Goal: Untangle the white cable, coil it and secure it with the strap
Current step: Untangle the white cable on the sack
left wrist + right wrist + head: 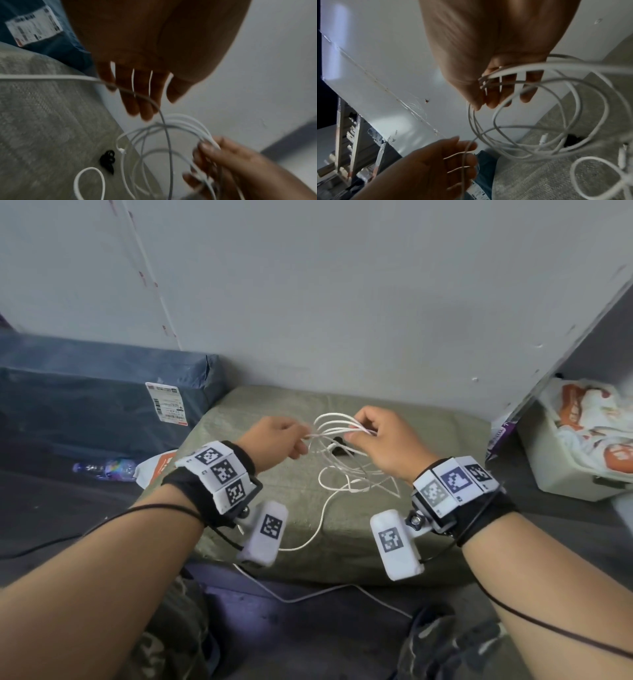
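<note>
Around the grey cushion (pixel 428 440): a blue parcel (pixel 102 392) blocks my left, wall (pixel 342 302) behind, white bin (pixel 561 470) right; its near right stays passable.

Looking like a storeroom or back corner of a home, not a lab. A woven grey-green sack (pixel 428 440) is serving as the work surface, sitting against a scuffed grey wall (pixel 342 302). Left of the sack a blue-wrapped parcel (pixel 85 392) is lying with its shipping label (pixel 166 403) showing (print unreadable). Right of the sack a white bin (pixel 561 470) is holding crumpled printed bags.
</note>
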The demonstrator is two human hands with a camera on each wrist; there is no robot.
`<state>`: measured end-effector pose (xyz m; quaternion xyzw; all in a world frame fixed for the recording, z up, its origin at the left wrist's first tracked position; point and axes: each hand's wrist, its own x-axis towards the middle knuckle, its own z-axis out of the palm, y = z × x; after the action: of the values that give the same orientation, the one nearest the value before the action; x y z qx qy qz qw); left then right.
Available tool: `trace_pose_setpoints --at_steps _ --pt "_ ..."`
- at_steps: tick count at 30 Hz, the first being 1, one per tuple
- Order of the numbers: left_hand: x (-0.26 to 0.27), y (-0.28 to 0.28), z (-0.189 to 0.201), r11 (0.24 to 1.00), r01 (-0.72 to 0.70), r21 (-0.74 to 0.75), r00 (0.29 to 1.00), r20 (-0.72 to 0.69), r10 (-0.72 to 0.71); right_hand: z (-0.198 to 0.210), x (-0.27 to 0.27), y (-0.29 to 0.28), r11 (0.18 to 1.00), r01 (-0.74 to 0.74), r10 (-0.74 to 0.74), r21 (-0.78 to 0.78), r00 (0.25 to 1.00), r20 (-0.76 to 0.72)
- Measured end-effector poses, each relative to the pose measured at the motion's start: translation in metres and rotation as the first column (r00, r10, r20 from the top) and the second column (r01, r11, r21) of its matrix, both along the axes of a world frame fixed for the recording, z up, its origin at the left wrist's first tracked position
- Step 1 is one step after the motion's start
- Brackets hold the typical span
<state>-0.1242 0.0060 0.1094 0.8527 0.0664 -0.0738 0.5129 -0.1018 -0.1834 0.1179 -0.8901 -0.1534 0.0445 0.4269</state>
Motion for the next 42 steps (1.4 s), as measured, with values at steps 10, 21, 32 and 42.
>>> trace_pose_setpoints --at_steps 10,21,32,42 --pt "-0.006 -0.012 0.006 0.959 0.216 0.185 0.971 0.058 -0.23 0.006 -0.005 0.001 0.99 -0.088 0.093 0.113 0.995 -0.04" --pt "0.001 0.003 -0.001 0.996 0.022 0.088 0.994 0.107 -0.032 -0.005 0.013 -0.017 0.958 0.176 -0.183 -0.227 0.983 -0.011" --pt "0.005 0.002 0.002 0.937 -0.195 -0.291 0.981 -0.081 0.179 0.0 -0.002 -0.002 0.991 -0.013 0.022 -0.136 0.998 0.058" --pt "0.002 -0.005 0.008 0.863 -0.21 -0.459 0.977 -0.124 0.172 0.001 -0.013 0.008 0.951 -0.261 0.247 -0.163 0.963 -0.104"
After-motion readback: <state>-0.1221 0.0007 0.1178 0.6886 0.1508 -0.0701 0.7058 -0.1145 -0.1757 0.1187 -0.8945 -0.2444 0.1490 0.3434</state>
